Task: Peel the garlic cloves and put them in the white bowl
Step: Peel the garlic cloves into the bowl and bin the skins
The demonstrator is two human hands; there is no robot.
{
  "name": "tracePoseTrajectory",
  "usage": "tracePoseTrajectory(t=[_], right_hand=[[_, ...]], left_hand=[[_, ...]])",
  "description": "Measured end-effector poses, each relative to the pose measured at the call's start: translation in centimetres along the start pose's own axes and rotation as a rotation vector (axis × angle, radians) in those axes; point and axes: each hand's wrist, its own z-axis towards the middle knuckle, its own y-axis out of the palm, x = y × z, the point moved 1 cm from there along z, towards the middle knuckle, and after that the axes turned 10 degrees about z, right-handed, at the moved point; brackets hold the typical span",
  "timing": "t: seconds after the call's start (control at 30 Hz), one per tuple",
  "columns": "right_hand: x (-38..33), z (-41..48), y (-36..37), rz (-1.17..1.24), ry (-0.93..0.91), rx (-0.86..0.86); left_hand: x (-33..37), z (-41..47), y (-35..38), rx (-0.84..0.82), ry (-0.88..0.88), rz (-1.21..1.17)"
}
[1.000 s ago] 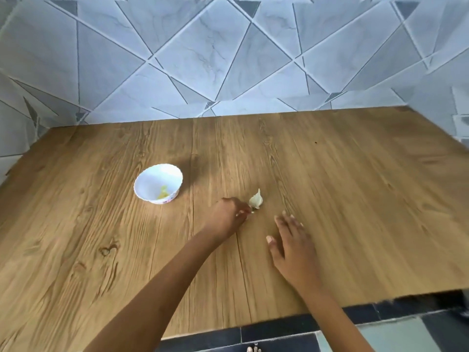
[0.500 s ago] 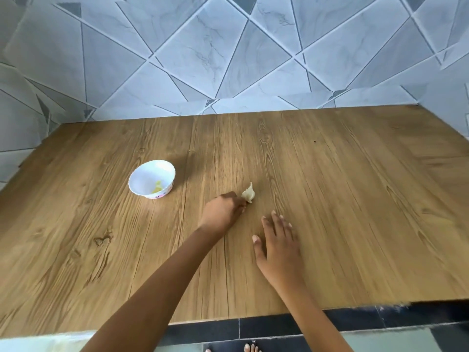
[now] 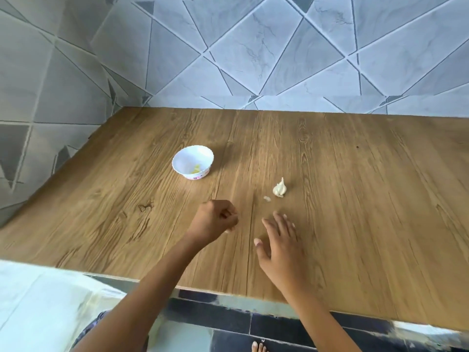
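My left hand [image 3: 215, 221] hovers over the desk [image 3: 355, 199] with fingers curled; I cannot tell whether it pinches a clove. My right hand [image 3: 279, 246] is open, fingers spread. The garlic [image 3: 280, 189] sits just beyond it, right of the white bowl [image 3: 187, 158]. It looks light and papery, so I'd pinch a clove at its plump base.

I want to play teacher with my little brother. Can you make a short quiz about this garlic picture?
1. True or false: the garlic lies inside the white bowl.
2. The right hand is: A, open with straight fingers; B, gripping the bowl; C, holding the garlic.
3. Fill in: on the table, the bowl stands to the ___ of the garlic.
Key: 1 false; 2 A; 3 left.
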Motion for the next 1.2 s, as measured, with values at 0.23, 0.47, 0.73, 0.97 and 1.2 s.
tracePoseTrajectory(t=[0.23,0.47,0.73,0.97,1.2], right_hand=[[-3.4,-1.0,2.8,-0.042,-0.021,-0.059],[-4.0,-1.1,2.5,-0.051,-0.028,-0.076],[-4.4,-1.3,2.3,-0.017,0.009,-0.111],[-4.2,-1.2,2.2,-0.016,-0.003,-0.103],[-4.0,-1.2,2.4,0.020,-0.024,-0.091]], left_hand=[[-2.6,-1.7,-2.3,-0.236,-0.103,0.197],[-2.8,-1.3,-2.3,-0.248,0.038,0.305],[-3.2,-0.2,-2.5,-0.349,-0.047,0.218],[-2.9,-0.1,-1.6,-0.297,-0.030,0.296],[-3.4,-0.8,-1.5,-0.200,0.036,0.336]])
